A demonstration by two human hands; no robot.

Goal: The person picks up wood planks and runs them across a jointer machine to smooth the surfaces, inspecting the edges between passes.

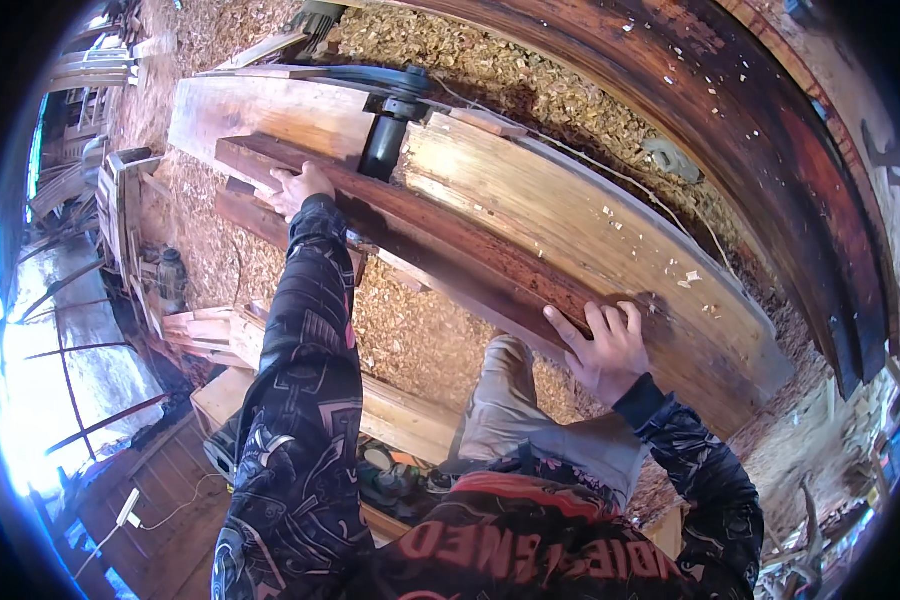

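Observation:
A long reddish-brown wooden beam (450,232) lies slantwise along a pale wooden machine table (570,215). My left hand (305,190) grips the beam toward its far left end, fingers bent over its edge. Close to the beam's right end, my right hand (608,350) holds it with the fingers over the top and the thumb on the near side. A black cylinder (383,145) sits in a gap of the table, just beyond my left hand. Its pulley (407,85) carries a belt at the table's far edge. The beam's underside is hidden.
Wood shavings (410,320) cover the ground around the table. Big dark timbers (730,130) curve along the far right. A thin cable (660,205) runs behind the table. Stacked boards (210,335) lie at left, and a white power strip (128,508) rests at lower left.

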